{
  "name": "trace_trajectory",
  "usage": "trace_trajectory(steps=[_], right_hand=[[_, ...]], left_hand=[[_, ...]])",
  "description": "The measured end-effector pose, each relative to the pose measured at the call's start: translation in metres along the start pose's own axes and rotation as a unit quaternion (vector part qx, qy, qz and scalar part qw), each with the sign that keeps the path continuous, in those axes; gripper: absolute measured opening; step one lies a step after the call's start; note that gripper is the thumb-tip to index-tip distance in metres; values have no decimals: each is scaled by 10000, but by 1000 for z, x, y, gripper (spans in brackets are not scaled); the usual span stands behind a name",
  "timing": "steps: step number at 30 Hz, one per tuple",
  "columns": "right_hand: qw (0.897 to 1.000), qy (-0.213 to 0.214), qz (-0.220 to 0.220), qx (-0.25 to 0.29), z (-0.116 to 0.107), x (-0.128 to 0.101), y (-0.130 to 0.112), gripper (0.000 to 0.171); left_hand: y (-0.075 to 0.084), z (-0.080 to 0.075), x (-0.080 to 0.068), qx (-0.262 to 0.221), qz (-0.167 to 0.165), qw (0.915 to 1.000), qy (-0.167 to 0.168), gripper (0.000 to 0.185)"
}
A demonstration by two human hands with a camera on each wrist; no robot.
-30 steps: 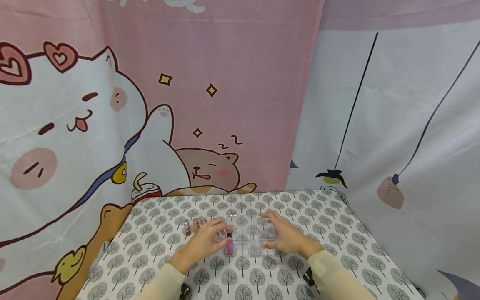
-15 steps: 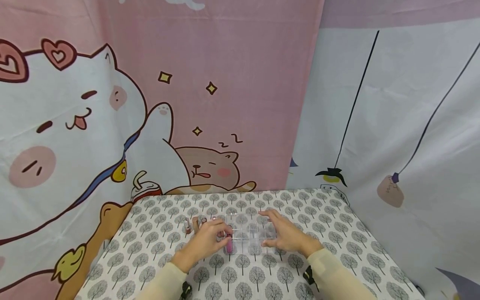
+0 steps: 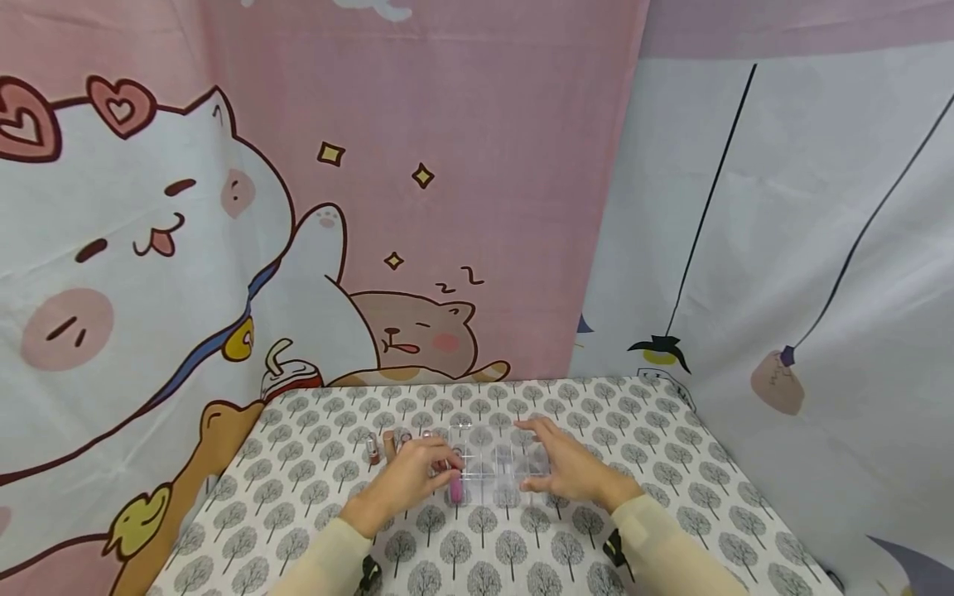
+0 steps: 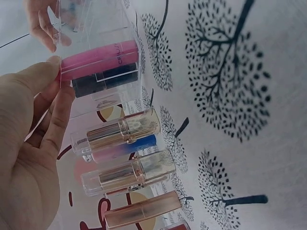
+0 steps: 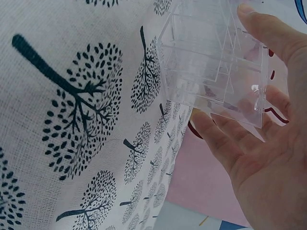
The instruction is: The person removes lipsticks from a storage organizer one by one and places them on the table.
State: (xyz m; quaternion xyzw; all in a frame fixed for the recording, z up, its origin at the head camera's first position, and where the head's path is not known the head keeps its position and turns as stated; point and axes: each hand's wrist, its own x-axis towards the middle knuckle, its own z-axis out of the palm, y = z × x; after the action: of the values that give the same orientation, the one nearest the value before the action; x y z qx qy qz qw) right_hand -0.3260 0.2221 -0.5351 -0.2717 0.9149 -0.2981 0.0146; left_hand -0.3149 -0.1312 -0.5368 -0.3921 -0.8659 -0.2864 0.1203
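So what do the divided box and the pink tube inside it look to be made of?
The divided box: likely hard clear plastic, glossy; the cloth's tree print shows through its walls. The pink tube: probably smooth opaque plastic with a slight sheen.

Setting: staged home-style tabletop booth. Table under tree-print tablecloth [image 3: 671, 463]; cartoon cat backdrop [image 3: 224, 248] and pale printed curtain [image 3: 805, 248] hung behind as fabric walls; lip-gloss tubes [image 4: 120, 134] present.

the pink tube [image 4: 98, 57] in the clear organizer [image 4: 96, 28] bears dark lettering along its side, too blurred to read beyond a few letters. on the pink backdrop [image 3: 462, 124], two z-like marks [image 3: 458, 281] stand above the drawn sleeping cat.
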Motion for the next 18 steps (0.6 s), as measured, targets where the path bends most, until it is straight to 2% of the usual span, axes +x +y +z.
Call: trace_trajectory(steps=[6, 12, 18], right_hand=[[10000, -5, 10, 18, 0, 0, -1, 105], [10000, 0, 25, 7, -1, 1, -1, 106], [10000, 22, 57, 9, 0, 0, 1, 106]], left_hand=[[-1, 0, 0, -44, 99, 9999, 56, 16], [2, -3, 0, -114, 230, 9993, 262, 16], [5, -5, 1, 35, 305, 9980, 560, 19]])
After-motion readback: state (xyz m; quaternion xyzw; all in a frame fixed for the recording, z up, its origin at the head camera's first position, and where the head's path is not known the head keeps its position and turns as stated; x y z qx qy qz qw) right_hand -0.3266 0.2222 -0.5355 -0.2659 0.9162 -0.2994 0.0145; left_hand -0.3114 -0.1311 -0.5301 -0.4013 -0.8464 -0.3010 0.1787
